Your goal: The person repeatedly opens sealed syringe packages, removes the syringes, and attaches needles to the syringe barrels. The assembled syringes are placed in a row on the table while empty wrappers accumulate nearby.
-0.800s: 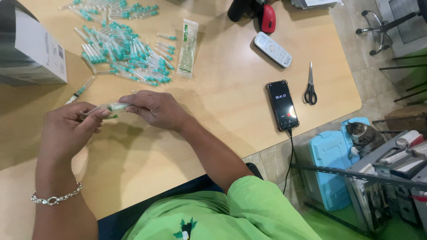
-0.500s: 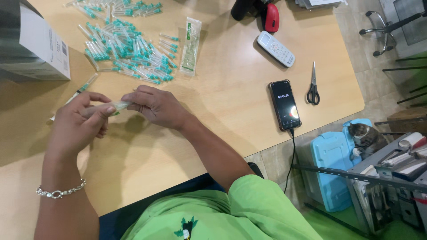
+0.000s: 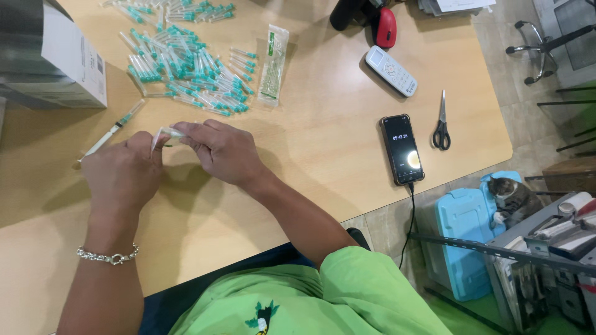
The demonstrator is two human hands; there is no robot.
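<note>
Fingers of the left hand [image 3: 124,177] and right hand [image 3: 223,152] are pinching together on a small clear packet [image 3: 166,134] with a green-tipped piece inside, holding it just above the wooden table [image 3: 323,142]. Beyond the hands, a pile of green-capped needles [image 3: 186,68] is lying, with a syringe [image 3: 112,131] just beside the left hand.

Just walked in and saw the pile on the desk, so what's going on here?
A person at a wooden table holds a small clear packet between both hands: left hand, right hand. A syringe lies just beyond the left hand. Farther back lies a heap of green-capped needles, with a phone and scissors off to the right.
</note>
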